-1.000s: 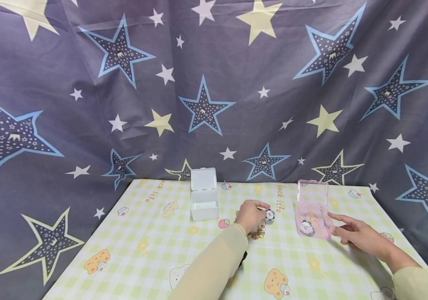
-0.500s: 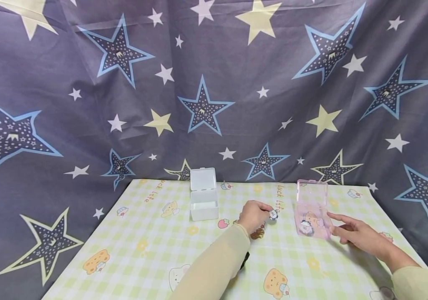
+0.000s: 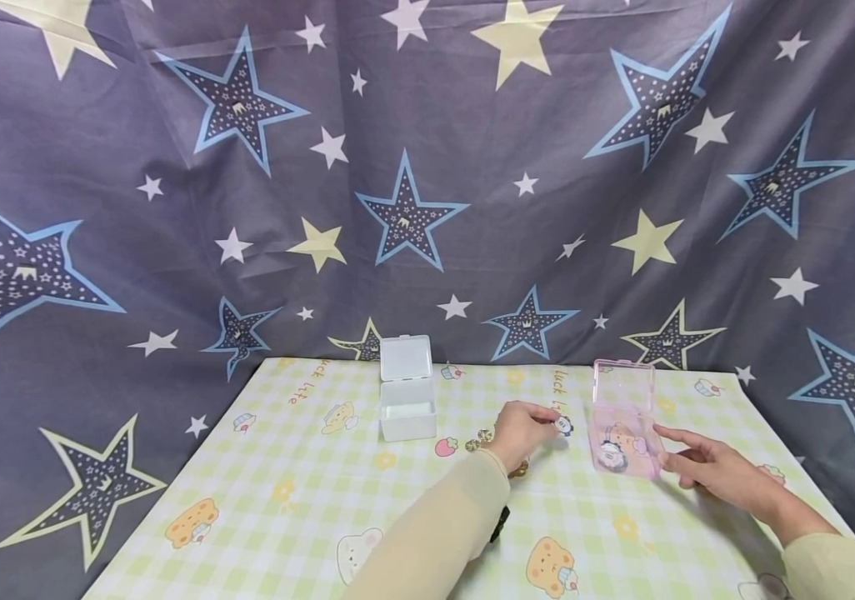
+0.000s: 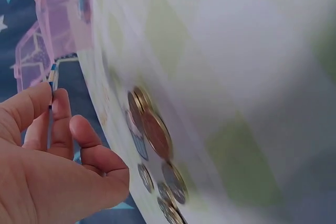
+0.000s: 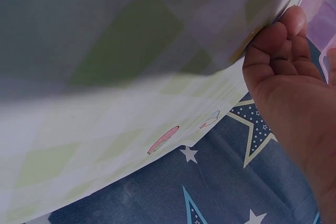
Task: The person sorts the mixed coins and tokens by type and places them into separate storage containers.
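Observation:
My left hand (image 3: pixel 525 429) pinches a white poker chip (image 3: pixel 564 426) with dark blue edge marks between thumb and fingertips. In the left wrist view the chip (image 4: pixel 52 74) shows edge-on, raised off the table. Right of it stands a see-through pink box (image 3: pixel 626 442) with its lid up. At least one similar chip (image 3: pixel 612 456) lies at the box's near left corner. My right hand (image 3: pixel 720 471) holds the box's right side, with a finger and thumb against its wall. Several coins (image 4: pixel 156 135) lie beneath the left hand, partly hidden by it in the head view.
A white box (image 3: pixel 408 421) with its lid raised stands farther left on the table. A green-checked cloth (image 3: pixel 285 550) with printed cartoons covers the tabletop. Behind its far edge hangs a dark curtain (image 3: pixel 405 308) with stars.
My left hand has moved right toward the pink box, carrying the poker chip. More coins show behind it on the left. The right hand and both boxes have stayed in place.

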Available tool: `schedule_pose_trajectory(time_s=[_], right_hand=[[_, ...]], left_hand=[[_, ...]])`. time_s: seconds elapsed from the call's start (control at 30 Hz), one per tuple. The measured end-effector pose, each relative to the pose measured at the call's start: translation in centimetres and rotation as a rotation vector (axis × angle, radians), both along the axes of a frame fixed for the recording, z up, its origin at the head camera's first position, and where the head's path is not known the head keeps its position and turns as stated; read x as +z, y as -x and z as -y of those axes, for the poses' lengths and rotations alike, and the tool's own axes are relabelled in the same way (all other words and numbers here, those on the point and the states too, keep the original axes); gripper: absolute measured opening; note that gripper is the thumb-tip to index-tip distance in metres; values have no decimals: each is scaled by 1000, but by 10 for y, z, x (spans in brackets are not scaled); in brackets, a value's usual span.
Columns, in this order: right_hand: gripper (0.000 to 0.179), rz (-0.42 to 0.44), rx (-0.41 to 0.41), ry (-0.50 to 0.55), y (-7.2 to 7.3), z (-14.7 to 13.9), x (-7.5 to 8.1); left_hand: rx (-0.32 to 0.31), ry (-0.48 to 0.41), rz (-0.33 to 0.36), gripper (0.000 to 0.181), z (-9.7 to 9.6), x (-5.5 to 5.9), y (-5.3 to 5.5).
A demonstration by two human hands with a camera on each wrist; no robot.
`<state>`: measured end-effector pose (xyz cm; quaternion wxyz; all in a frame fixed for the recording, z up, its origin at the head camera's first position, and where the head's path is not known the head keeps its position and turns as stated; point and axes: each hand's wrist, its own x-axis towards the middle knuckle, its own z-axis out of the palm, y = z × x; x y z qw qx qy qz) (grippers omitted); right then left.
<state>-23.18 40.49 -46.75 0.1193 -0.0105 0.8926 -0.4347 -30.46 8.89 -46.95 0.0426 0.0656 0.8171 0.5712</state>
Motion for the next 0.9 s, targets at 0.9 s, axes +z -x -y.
schedule_pose_trajectory(time_s=[0.9], right_hand=[[73,-5,16,28,-2,1,1]], left_hand=[[-20,-51,24,17,-31,5,-12]])
